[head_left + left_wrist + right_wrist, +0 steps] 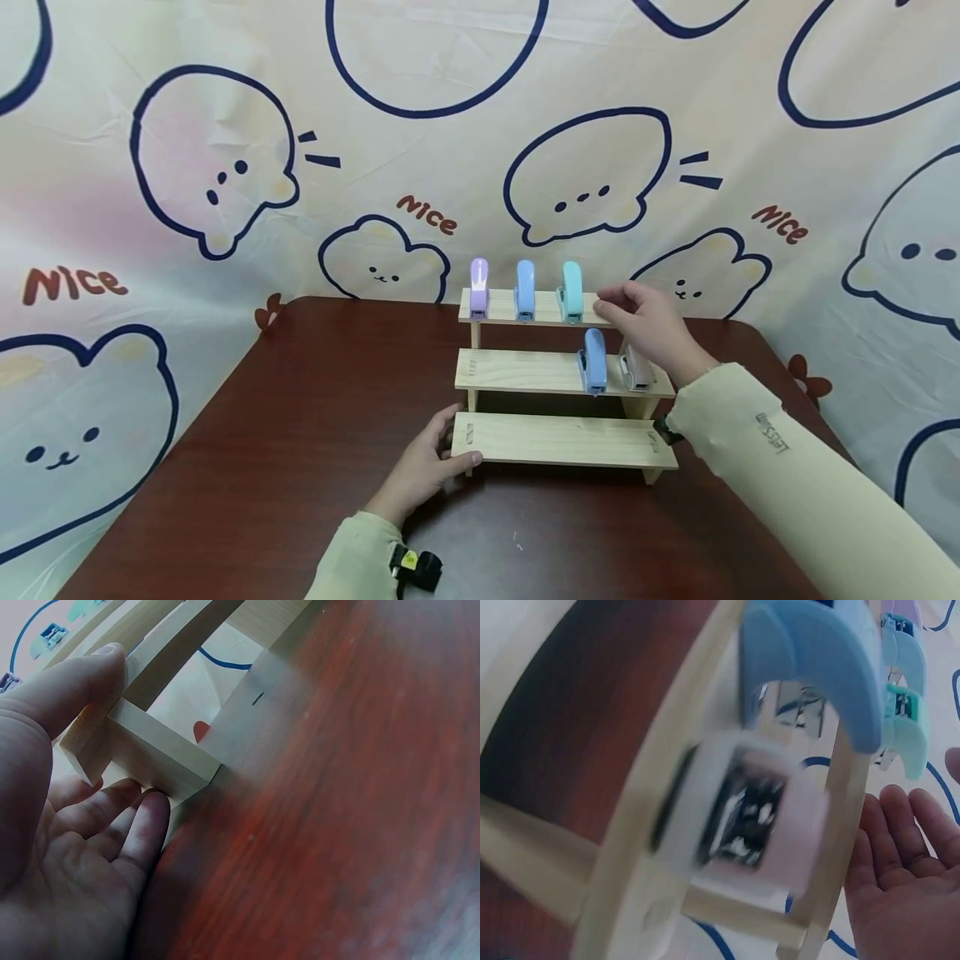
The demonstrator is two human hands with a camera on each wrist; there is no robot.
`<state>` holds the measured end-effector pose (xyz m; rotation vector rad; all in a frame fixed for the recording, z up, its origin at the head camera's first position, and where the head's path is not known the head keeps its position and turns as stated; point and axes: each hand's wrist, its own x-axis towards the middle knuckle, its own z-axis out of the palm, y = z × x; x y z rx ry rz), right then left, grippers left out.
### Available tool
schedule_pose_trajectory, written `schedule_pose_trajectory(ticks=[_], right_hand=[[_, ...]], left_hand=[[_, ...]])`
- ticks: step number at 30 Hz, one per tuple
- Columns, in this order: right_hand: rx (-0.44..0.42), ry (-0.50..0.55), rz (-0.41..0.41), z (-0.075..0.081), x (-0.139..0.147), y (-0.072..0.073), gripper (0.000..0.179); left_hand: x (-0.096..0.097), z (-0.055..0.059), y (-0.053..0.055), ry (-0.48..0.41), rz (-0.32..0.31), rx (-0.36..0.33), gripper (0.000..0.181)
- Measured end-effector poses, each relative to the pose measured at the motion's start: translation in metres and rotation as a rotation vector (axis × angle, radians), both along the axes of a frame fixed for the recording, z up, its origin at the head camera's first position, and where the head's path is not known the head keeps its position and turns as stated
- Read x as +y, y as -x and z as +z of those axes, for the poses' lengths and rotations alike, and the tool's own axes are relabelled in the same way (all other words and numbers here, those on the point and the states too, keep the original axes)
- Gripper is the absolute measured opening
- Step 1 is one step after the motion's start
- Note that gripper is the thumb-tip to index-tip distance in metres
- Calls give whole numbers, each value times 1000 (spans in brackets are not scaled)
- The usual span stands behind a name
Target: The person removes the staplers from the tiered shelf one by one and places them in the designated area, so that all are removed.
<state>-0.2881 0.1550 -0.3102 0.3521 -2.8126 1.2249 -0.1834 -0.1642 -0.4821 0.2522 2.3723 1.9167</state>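
- Left hand (425, 461) grips tiered wooden rack (525, 372), lower left.
- Right hand (651, 323) loose at top shelf (546, 307), holding nothing.
- Rack likely light, stiff; staplers (594, 362) could slide; hold ends.

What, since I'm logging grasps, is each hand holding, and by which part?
The left hand grips the wooden rack by the left end of its lowest shelf. The right hand, at the top shelf's right end, shows nothing held.
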Motion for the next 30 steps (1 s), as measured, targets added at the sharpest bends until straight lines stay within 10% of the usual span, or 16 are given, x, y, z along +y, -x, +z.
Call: schedule_pose_trajectory(ticks=[17, 30], right_hand=[[-113, -93, -70, 13, -32, 14, 70], [-145, -111, -109, 18, -35, 13, 54]], left_hand=[[-3, 2, -1, -2, -12, -16, 87], [-1, 2, -2, -15, -35, -11, 87]])
